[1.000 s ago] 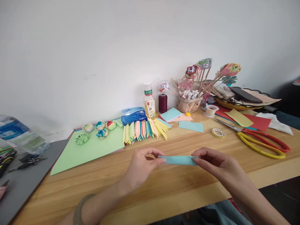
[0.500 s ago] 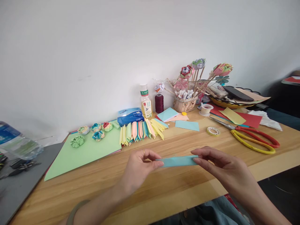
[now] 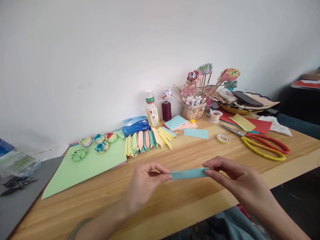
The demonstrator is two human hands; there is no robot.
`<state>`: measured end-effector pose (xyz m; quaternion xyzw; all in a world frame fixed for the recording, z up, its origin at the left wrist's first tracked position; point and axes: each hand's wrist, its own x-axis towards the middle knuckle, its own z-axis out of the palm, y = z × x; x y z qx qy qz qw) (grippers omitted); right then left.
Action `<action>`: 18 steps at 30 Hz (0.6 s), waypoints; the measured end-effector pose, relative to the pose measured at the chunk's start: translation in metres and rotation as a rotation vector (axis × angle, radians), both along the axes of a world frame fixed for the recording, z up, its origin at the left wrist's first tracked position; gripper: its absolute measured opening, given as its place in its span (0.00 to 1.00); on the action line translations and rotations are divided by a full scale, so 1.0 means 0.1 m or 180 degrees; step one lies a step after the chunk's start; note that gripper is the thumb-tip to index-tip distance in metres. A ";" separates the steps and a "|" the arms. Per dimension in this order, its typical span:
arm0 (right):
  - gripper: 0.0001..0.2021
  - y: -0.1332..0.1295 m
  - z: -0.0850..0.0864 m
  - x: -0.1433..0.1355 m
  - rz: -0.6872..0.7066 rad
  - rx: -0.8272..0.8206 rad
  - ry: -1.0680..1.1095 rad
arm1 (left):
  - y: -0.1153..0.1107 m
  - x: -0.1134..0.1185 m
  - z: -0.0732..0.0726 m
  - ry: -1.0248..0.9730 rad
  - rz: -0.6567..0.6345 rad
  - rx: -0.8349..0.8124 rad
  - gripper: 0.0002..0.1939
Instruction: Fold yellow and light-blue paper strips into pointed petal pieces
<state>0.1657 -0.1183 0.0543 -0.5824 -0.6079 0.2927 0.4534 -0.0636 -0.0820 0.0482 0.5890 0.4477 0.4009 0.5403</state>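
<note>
A narrow folded strip of blue paper (image 3: pixel 189 173) is stretched level between my two hands, above the wooden table. My left hand (image 3: pixel 147 181) pinches its left end between thumb and fingers; a ring shows on one finger. At the right end, my right hand (image 3: pixel 231 175) grips it the same way. Beyond the hands lies a row of folded paper pieces (image 3: pixel 147 141) in yellow, green, pink and blue. A flat blue paper rectangle (image 3: pixel 196 133) rests farther right.
Paper flowers (image 3: pixel 101 147) sit on a green sheet (image 3: pixel 100 170) at left. Large scissors (image 3: pixel 260 143) and a tape roll (image 3: pixel 222 138) lie at right. Along the wall stand a tissue pack (image 3: pixel 136 125), a bottle (image 3: pixel 152 111), a thread spool (image 3: pixel 166 111) and a flower basket (image 3: pixel 193 111).
The whole view has shifted slightly. The blue strip has tipped a little, so its face looks narrower. Both hands keep their pinch on its ends.
</note>
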 end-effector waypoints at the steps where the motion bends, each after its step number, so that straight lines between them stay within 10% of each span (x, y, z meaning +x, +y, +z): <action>1: 0.15 -0.01 0.02 0.00 0.0037 -0.0003 -0.0010 | 0.00 0.00 -0.01 -0.0024 -0.0022 0.0031 0.07; 7: 0.15 0.02 0.08 0.03 0.0391 0.0090 -0.0180 | 0.05 -0.04 -0.03 -0.0091 -0.0225 0.0446 0.06; 18: 0.18 0.62 -0.30 0.27 0.2262 0.1211 -0.2082 | 0.26 -0.15 -0.36 0.2145 -0.1062 0.3778 0.15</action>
